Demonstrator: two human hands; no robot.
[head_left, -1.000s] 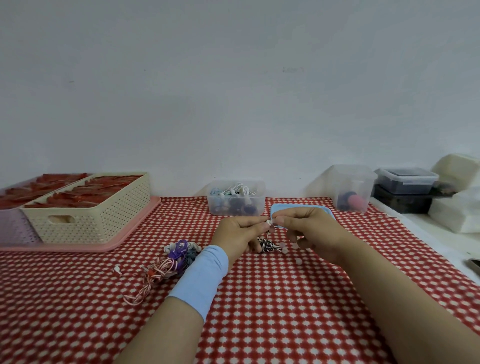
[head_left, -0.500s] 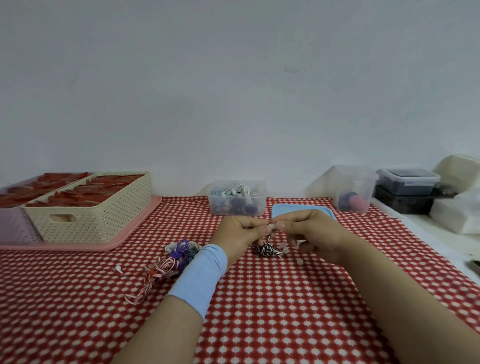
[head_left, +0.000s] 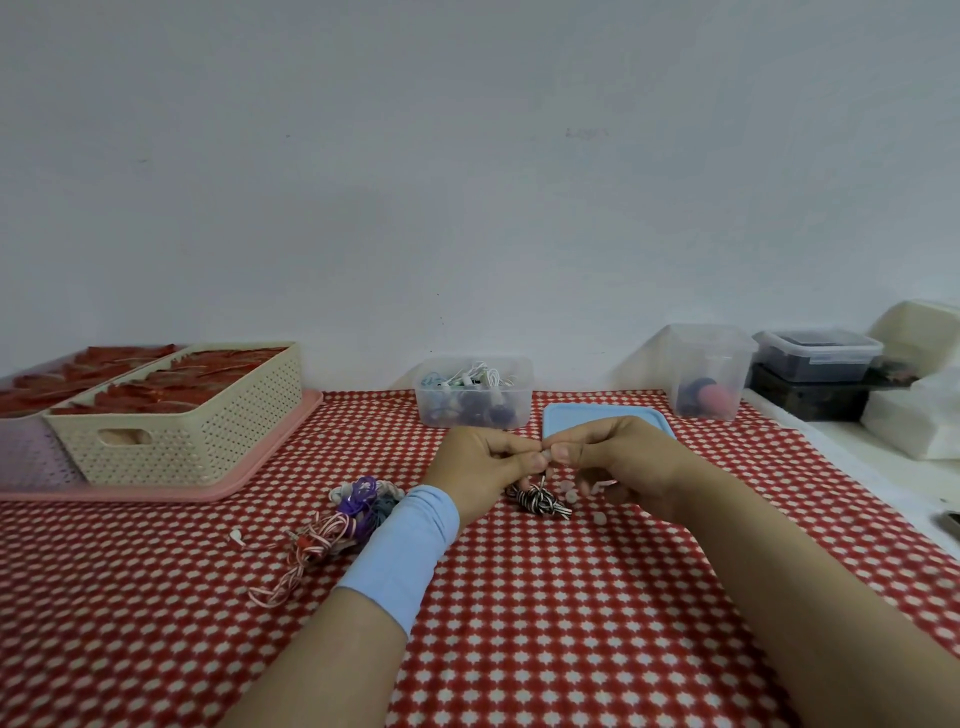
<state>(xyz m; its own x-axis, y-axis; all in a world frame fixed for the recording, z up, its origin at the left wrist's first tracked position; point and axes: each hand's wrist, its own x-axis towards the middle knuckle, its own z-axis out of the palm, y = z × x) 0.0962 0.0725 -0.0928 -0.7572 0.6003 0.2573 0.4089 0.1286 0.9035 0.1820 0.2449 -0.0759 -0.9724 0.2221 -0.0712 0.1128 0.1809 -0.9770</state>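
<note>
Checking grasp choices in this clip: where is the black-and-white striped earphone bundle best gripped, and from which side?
Probably pinch the black-and-white earphone bundle across its wound middle, from above on the near side. It lies on the cloth, longer left to right. A strand rises to where the left hand and right hand pinch its end, and loose ear tips lie to its right.

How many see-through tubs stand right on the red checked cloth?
2: a clear plastic tub of earphones at the back middle, and a taller clear plastic tub to its right.
</note>
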